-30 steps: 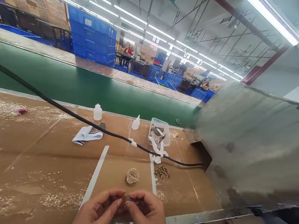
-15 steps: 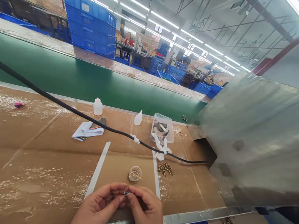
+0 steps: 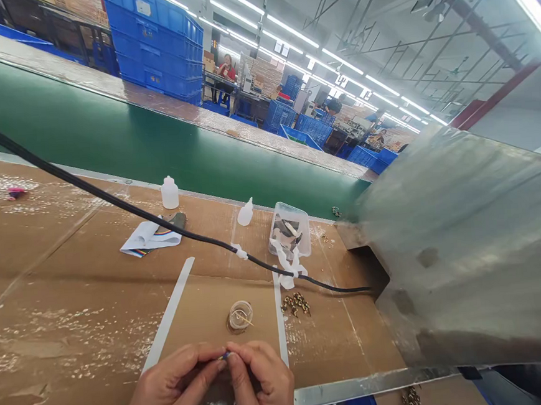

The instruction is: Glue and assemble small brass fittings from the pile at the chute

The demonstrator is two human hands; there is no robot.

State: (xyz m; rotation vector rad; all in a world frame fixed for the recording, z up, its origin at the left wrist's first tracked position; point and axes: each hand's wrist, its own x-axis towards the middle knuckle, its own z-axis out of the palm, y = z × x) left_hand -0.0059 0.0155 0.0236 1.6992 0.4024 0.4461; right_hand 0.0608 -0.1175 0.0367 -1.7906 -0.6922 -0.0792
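Near the table's front edge, my left hand (image 3: 175, 385) and my right hand (image 3: 260, 375) meet fingertip to fingertip. Both pinch a small blue and gold piece (image 3: 224, 356), largely covered by the fingers. Just beyond them stands a small round clear container (image 3: 240, 315) with a thin stick in it. To its right lies a pile of small gold and dark pieces (image 3: 296, 304).
A black cable (image 3: 130, 207) crosses above the cardboard-covered table (image 3: 82, 304). Farther back are a white bottle (image 3: 169, 193), a smaller bottle (image 3: 246, 212), a folded cloth (image 3: 149, 237) and a clear box (image 3: 301, 240). A metal housing (image 3: 465, 243) stands right. A person sits beyond the green belt (image 3: 177, 153).
The view has shifted slightly, so the table items sit a little farther left. Both hands still pinch the small piece, which now shows less between the fingertips.
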